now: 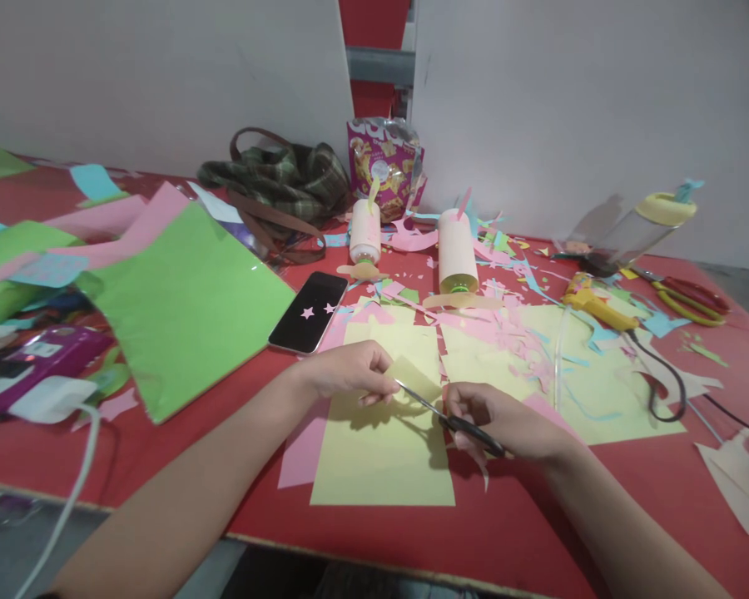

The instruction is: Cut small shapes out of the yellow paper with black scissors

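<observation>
One small piece of pale yellow paper [419, 376] is up off the table, and it's pinched between thumb and fingers of the left hand [355, 372]! Over on the other side, the right hand [490, 412] has its fingers curled around black-handled metal scissors [453, 421], silver blades angled along the paper's lower edge; how wide they part, I cannot tell. Right below, a large pale yellow paper sheet [380, 466] lies flat on the red tabletop [505, 532], a pink paper sheet [296, 466] peeking out at its left. Just beyond the left wrist, a black-screened phone [296, 329] carries two small pink paper stars [307, 313]. Farther back stand two cream paper-wrapped cylinders [458, 249], scraps scattered around, and off to the right lies a yellow glue gun [599, 304] with a black cord!
</observation>
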Motion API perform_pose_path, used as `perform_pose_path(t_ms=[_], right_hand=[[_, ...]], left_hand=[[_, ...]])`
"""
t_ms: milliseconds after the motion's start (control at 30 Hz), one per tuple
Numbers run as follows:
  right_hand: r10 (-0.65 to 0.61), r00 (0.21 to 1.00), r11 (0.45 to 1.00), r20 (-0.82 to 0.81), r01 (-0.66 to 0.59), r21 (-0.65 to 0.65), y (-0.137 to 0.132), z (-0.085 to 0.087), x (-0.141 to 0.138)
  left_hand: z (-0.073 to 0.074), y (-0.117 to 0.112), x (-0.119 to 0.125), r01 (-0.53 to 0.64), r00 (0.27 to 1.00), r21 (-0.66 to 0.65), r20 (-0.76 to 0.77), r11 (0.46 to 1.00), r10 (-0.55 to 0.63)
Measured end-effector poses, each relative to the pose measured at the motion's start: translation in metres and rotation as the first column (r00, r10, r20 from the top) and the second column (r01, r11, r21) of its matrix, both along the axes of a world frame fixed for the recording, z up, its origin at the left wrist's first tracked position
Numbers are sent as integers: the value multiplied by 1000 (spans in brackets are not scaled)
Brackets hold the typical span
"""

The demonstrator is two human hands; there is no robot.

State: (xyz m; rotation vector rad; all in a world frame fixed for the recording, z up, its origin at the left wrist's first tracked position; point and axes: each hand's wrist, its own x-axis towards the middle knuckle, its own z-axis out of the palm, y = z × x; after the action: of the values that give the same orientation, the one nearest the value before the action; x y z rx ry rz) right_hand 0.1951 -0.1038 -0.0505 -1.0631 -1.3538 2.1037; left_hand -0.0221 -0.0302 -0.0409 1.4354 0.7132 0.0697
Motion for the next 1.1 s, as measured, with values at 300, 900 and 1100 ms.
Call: perform_pose_path(t_ms=[300, 900, 1100], right_hand=[[28, 998, 999, 62, -26, -29, 1, -6, 2], [104, 992, 991, 69, -97, -89, 0, -3, -1], [69, 995, 995, 74, -64, -75, 0, -3, -1]], left_hand=[[-3, 1, -2, 75, 996, 35, -55, 997, -73], [-3, -1, -4, 249, 965, 38, -96, 968, -244], [-1, -2, -3, 266, 956, 11, -134, 964, -262]])
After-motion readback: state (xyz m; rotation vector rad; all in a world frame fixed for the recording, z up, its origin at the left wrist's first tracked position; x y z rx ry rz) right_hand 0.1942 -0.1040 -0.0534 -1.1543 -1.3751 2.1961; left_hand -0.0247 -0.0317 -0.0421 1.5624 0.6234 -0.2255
